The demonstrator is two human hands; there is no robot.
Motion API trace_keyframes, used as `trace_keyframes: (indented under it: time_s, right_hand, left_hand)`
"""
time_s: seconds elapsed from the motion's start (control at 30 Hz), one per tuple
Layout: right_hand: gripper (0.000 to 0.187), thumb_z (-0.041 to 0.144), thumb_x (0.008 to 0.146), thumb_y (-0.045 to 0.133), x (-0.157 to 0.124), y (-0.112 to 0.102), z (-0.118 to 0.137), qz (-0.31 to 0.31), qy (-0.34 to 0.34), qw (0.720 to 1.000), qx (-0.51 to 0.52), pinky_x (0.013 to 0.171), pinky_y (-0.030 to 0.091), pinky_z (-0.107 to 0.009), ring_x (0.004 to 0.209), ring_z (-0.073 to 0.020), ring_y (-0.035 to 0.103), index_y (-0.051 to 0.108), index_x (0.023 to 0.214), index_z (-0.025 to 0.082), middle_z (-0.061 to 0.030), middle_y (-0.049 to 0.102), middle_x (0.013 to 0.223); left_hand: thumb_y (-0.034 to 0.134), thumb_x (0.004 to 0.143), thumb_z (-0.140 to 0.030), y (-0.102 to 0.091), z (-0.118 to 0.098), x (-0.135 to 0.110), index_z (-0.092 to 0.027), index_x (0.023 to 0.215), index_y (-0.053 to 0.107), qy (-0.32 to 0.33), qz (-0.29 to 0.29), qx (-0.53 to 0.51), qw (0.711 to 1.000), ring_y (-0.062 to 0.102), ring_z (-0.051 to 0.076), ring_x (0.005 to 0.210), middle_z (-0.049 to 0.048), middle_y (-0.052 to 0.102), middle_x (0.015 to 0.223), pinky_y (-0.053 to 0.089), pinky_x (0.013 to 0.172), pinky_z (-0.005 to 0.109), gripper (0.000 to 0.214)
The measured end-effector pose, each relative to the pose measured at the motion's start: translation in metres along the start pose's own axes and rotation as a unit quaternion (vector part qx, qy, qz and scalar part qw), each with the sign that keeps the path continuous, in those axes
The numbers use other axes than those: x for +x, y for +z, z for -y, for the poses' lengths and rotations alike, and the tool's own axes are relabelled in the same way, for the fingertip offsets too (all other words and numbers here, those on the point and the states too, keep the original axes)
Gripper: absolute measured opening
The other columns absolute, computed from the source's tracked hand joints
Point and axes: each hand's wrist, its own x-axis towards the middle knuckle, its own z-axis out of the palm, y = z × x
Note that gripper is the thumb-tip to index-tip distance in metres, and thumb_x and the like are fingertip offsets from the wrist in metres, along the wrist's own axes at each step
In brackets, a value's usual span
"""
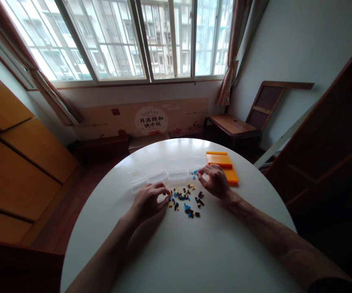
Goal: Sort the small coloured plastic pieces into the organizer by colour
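Small loose building bricks in blue, brown and yellow lie scattered between my two hands on the white table. At the left edge of the scatter is my left hand, its thumb and forefinger closed together beside a blue piece; whether they grip it is unclear. My right hand hovers over the rightmost clear plastic box, fingers in a pinch. What sits between those fingertips is too small to make out. Several blue bricks lie inside that box.
More clear boxes stand in a row behind the bricks. Behind my right hand lie orange plastic trays. The round white table curves away at both sides. A wooden chair stands beyond it, under the window.
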Motion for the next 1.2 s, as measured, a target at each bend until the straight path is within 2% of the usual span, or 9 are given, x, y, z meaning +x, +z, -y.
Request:
trace_keyframes:
  time_s: [0.37,0.6,0.8,1.2]
  right_hand:
    - [0.009,0.022,0.099,0.069,0.000,-0.003,0.008,0.010,-0.009,0.999,0.029,0.096,0.051,-0.041,0.089,-0.0254,0.067,0.071,0.090,0.023,-0.0044,0.076,0.090]
    - [0.009,0.019,0.098,0.069,0.002,-0.004,0.011,0.014,-0.015,0.999,0.043,0.101,0.051,-0.042,0.091,-0.0249,0.069,0.071,0.090,0.023,-0.0046,0.077,0.093]
    - [0.009,0.019,0.098,0.069,0.002,-0.002,0.013,0.014,-0.023,0.998,0.055,0.105,0.050,-0.044,0.091,-0.0252,0.068,0.071,0.090,0.023,-0.0044,0.076,0.092]
    - [0.011,0.020,0.101,0.066,0.001,0.002,0.013,0.016,-0.033,0.997,0.073,0.111,0.047,-0.047,0.094,-0.0251,0.069,0.072,0.092,0.024,-0.0035,0.076,0.092]
  left_hand:
    - [0.072,0.100,-0.030,0.000,0.004,0.000,-0.026,0.096,0.080,-0.019,0.016,-0.034,0.999,0.061,0.014,0.071,0.0001,0.078,0.100,0.042,0.077,0.031,0.010]
    - [0.071,0.099,-0.034,-0.002,0.003,-0.001,-0.024,0.097,0.080,-0.046,0.035,-0.094,0.994,0.059,0.014,0.070,0.0011,0.075,0.095,0.043,0.075,0.029,0.014]
    - [0.073,0.098,-0.035,-0.004,0.005,-0.001,-0.023,0.095,0.080,-0.065,0.041,-0.103,0.992,0.060,0.015,0.075,0.0010,0.073,0.094,0.044,0.077,0.029,0.014]
    - [0.063,0.108,-0.038,0.001,0.004,0.000,-0.022,0.096,0.077,-0.033,0.034,-0.078,0.996,0.063,0.015,0.073,0.0029,0.076,0.099,0.046,0.081,0.032,0.024]
